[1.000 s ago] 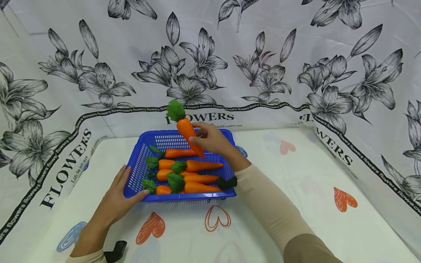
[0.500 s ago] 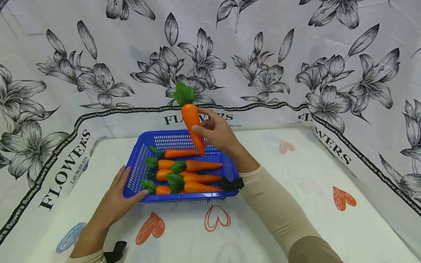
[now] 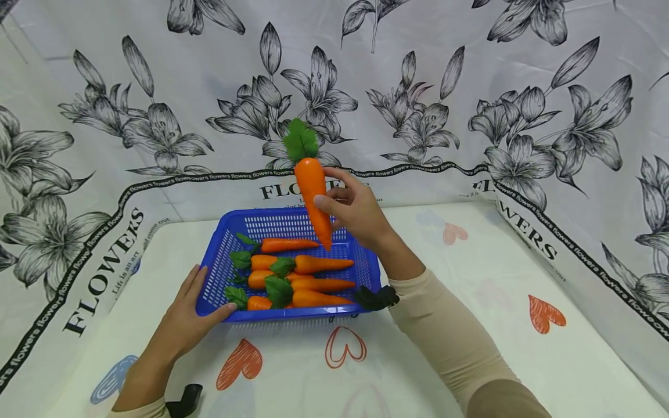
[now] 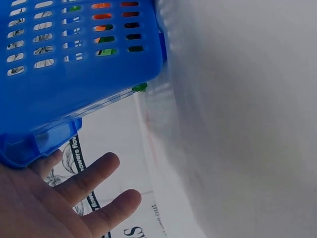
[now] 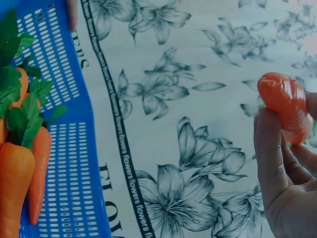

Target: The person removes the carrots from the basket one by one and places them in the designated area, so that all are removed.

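My right hand pinches an orange toy carrot between thumb and fingers above the far part of a blue plastic basket. Its green leafy top points up and its tip points down. In the right wrist view the carrot appears end-on, its leaves mostly hidden. At the basket's left side is my left hand, thumb on the near corner of the rim. The left wrist view shows straight, spread fingers beside the basket's outer wall.
Several more carrots lie in the basket, leaves to the left. The basket stands on a white table cover printed with hearts. Behind it rises a white cloth with black flower drawings. Dark straps sit at both wrists.
My right hand has lifted the carrot slightly and drawn it to the right, turning it more upright. The left hand and the basket stay in place.
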Demonstrator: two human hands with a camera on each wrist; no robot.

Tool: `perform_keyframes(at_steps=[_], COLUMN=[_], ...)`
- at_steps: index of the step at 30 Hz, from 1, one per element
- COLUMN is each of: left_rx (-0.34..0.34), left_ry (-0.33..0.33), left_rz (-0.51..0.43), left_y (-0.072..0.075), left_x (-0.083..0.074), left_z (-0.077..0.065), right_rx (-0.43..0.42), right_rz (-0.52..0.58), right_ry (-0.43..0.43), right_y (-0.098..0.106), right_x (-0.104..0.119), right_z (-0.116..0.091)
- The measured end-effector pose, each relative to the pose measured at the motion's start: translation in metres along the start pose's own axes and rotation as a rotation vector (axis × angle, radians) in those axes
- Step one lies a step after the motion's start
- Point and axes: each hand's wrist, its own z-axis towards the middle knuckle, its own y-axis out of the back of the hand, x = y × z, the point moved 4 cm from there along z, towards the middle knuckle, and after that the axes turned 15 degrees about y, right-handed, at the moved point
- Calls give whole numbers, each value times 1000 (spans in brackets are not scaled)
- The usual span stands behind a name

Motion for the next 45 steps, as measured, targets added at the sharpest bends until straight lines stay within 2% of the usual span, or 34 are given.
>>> perform_keyframes(at_steps=[25, 32, 45], left_rx=[-13, -12, -18], left_ry=[-17, -12, -21], left_rz=[-4, -5, -7], left_y=[0, 0, -1], left_x=[0, 0, 0], left_z=[1, 1, 1], right_rx=[-27, -73, -136], right_rz=[8, -10, 3], right_ry=[130, 159, 197], right_y=[21, 28, 42], right_x=[29, 39, 44], right_z=[-24, -28, -34])
